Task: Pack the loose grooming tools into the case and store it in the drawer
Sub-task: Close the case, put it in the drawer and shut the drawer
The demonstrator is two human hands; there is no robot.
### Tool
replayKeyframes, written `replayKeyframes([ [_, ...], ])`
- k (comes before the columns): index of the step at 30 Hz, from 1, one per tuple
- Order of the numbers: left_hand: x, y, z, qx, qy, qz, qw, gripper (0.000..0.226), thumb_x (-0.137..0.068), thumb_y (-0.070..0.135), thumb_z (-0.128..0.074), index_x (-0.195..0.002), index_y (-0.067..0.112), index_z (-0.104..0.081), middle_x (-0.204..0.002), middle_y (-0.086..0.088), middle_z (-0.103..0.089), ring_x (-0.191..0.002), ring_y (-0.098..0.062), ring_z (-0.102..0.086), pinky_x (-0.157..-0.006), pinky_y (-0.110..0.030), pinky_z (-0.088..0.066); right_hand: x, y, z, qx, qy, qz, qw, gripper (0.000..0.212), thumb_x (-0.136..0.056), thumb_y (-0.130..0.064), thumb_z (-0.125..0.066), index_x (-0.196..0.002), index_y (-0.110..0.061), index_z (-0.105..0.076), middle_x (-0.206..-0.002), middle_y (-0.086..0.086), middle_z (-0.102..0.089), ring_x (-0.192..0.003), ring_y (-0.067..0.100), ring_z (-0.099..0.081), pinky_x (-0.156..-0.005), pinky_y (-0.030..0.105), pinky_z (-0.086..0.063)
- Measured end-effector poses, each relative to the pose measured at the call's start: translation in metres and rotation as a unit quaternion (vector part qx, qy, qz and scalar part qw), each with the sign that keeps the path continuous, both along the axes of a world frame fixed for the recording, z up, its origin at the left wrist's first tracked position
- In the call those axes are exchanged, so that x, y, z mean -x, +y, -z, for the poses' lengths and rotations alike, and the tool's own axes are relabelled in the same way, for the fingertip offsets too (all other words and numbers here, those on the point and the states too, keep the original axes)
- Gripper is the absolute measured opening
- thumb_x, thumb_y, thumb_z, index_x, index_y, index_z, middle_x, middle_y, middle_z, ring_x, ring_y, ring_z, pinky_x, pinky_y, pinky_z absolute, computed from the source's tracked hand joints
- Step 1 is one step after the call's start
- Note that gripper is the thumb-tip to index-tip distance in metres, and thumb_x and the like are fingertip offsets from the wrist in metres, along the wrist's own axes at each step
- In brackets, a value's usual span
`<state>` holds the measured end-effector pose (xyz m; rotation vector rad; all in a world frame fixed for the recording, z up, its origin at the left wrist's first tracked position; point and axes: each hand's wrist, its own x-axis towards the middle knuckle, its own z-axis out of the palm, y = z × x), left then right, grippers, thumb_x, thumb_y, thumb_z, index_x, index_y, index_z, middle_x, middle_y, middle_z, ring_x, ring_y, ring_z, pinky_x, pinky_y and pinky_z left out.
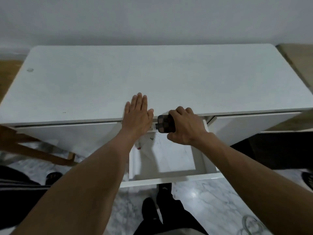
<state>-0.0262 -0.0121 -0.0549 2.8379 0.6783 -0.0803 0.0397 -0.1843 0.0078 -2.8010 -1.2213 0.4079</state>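
Observation:
A small dark checkered case point(164, 123) is gripped in my right hand point(185, 127), held above the back of the open white drawer point(169, 178), just below the desk's front edge. Only the case's left part shows past my fingers. My left hand point(138, 114) lies flat with fingers together on the front edge of the white desk top point(152, 73), to the left of the case. The drawer is pulled out toward me; a small red-tipped item point(138, 148) and a tiny dark bit point(152, 138) lie inside it.
Closed white drawer fronts flank the open one on the left point(67, 133) and right point(250, 124). A brown wooden chair part point(42, 153) juts in at the left. My dark-clad legs point(162, 209) stand on the marble floor point(211, 200). A grey wall rises behind the desk.

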Motion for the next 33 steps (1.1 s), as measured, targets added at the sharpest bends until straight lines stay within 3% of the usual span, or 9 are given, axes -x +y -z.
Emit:
replayKeyframes([
  [6, 0.001, -0.004, 0.004, 0.004, -0.016, -0.019, 1.000, 0.059, -0.104, 0.040, -0.016, -0.155, 0.012, -0.002, -0.164, -0.007, 0.002, -0.151, -0.022, 0.006, -0.122, -0.044, 0.001, 0.017, -0.012, 0.041, 0.034, 0.057, 0.012, 0.998, 0.063, -0.064, -0.037, -0.066, -0.120, -0.015, -0.048, -0.122, 0.007, -0.051, -0.114, 0.037, -0.044, -0.090, 0.047, -0.049],
  [20, 0.000, -0.005, 0.020, -0.061, -0.093, -0.030, 0.993, 0.061, -0.100, 0.041, -0.014, -0.153, 0.012, -0.022, -0.162, -0.009, -0.020, -0.149, -0.026, -0.016, -0.119, -0.047, -0.014, -0.003, 0.005, 0.148, 0.062, 0.139, 0.039, 0.988, 0.065, -0.069, -0.019, -0.066, -0.129, -0.012, -0.042, -0.126, 0.010, -0.048, -0.118, 0.034, -0.038, -0.088, 0.044, -0.048],
  [33, -0.001, -0.005, 0.024, -0.053, -0.101, -0.038, 0.993, 0.060, -0.100, 0.039, -0.018, -0.153, 0.012, -0.025, -0.161, -0.009, -0.023, -0.148, -0.026, -0.019, -0.118, -0.047, -0.015, -0.008, 0.012, 0.176, 0.063, 0.147, 0.037, 0.986, 0.069, -0.070, -0.015, -0.065, -0.134, -0.012, -0.036, -0.134, 0.010, -0.044, -0.122, 0.034, -0.037, -0.091, 0.045, -0.045],
])
